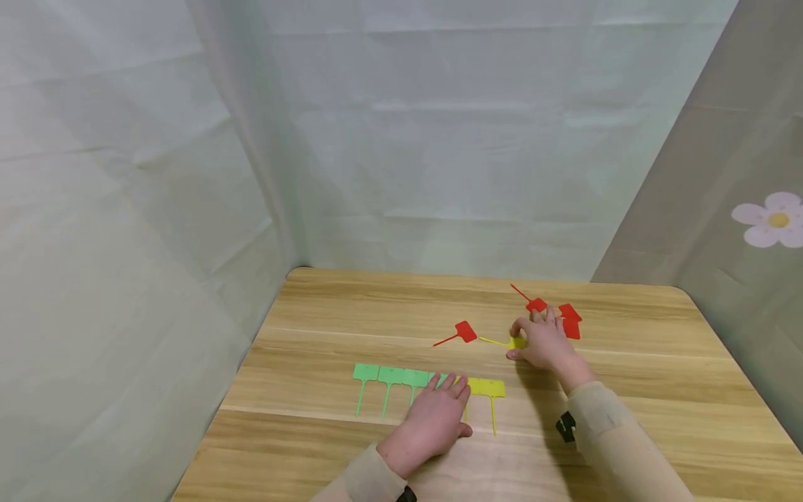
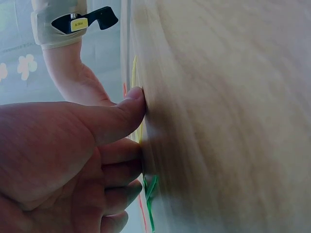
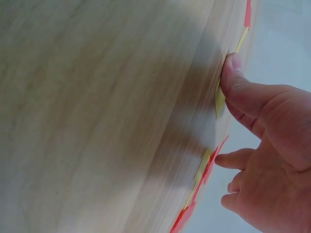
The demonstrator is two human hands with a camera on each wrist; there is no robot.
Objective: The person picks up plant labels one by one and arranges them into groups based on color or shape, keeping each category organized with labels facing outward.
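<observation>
Green cable-tie label tags [image 1: 391,375] lie side by side in a row, thin tails toward me, with yellow tags [image 1: 495,388] continuing it on the right. My left hand [image 1: 435,417] rests on the row where green meets yellow, fingers extended, hiding some tags. Farther back, my right hand [image 1: 543,344] pinches a separate yellow tag [image 3: 220,101] between thumb and index finger, its tail pointing left. That tag stays at the tabletop. The right hand's other fingers are spread near red tags [image 1: 571,328], partly covering them.
Another red tag [image 1: 465,331] lies left of the right hand, and one more red tag [image 1: 536,305] lies behind it. Beside red tags, the right wrist view shows another yellow tag [image 3: 202,166]. Pale curtains [image 1: 439,153] enclose the wooden table [image 1: 301,446].
</observation>
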